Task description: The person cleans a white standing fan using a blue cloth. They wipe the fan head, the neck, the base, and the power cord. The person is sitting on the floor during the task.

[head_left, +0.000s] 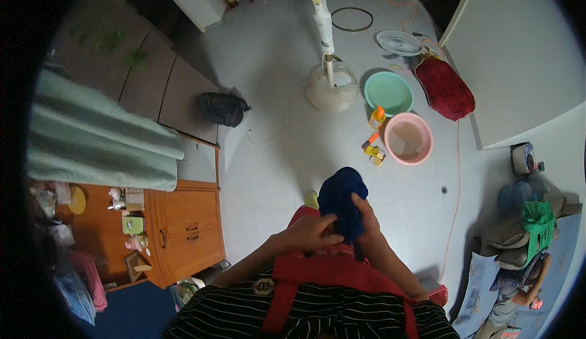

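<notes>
A rounded, bunched dark blue cloth item (342,194) is held up in front of my red apron (308,267). My right hand (366,220) grips its right side, the thumb lying on top and the other fingers mostly hidden. At the lower left edge of the cloth is my left hand (312,232), with bent fingers and the thumb against it. What kind of cloth piece this is I cannot make out.
Ahead stand a white fan (323,28), a green basin (389,93) and a pink basin (408,138) of cloudy water, with an orange-capped bottle (377,117) nearby. A black bag (224,108) and wooden cabinet (189,232) are left. A person (519,299) sits at right.
</notes>
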Available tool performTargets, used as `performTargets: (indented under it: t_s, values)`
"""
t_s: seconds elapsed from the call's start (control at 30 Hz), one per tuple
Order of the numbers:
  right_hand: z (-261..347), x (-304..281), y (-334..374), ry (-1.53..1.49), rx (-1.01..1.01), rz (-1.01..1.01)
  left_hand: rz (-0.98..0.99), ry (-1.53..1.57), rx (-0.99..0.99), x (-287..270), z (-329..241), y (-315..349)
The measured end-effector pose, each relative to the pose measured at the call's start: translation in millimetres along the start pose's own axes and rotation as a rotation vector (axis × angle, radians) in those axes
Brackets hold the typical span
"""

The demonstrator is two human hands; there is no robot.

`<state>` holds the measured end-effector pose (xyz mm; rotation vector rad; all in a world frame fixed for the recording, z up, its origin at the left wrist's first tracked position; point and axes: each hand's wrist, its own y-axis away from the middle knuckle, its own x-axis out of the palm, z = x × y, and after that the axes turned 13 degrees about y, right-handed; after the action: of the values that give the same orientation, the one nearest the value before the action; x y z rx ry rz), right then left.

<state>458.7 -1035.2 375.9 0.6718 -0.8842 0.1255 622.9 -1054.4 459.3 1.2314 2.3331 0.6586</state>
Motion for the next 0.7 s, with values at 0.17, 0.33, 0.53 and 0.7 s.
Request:
performTargets:
  t_s: [0.17, 0.33, 0.53, 0.7]
  values:
    - [38, 5, -112, -0.218, -0.107, -0.057, -0.231, 0.676, 0.175, -114, 82, -15]
    - [74, 12, -199, -0.063, -0.053, -0.244, -0.703, 0.572, 0.161, -308, 118, -88]
    - [96, 41, -294, -0.24, -0.142, -0.359, -0.779, 0.145, 0.441, -483, 99, -232]
    - [143, 41, -358, -0.135, -0.081, -0.254, -0.819, 0.096, 0.441, -546, 56, -318]
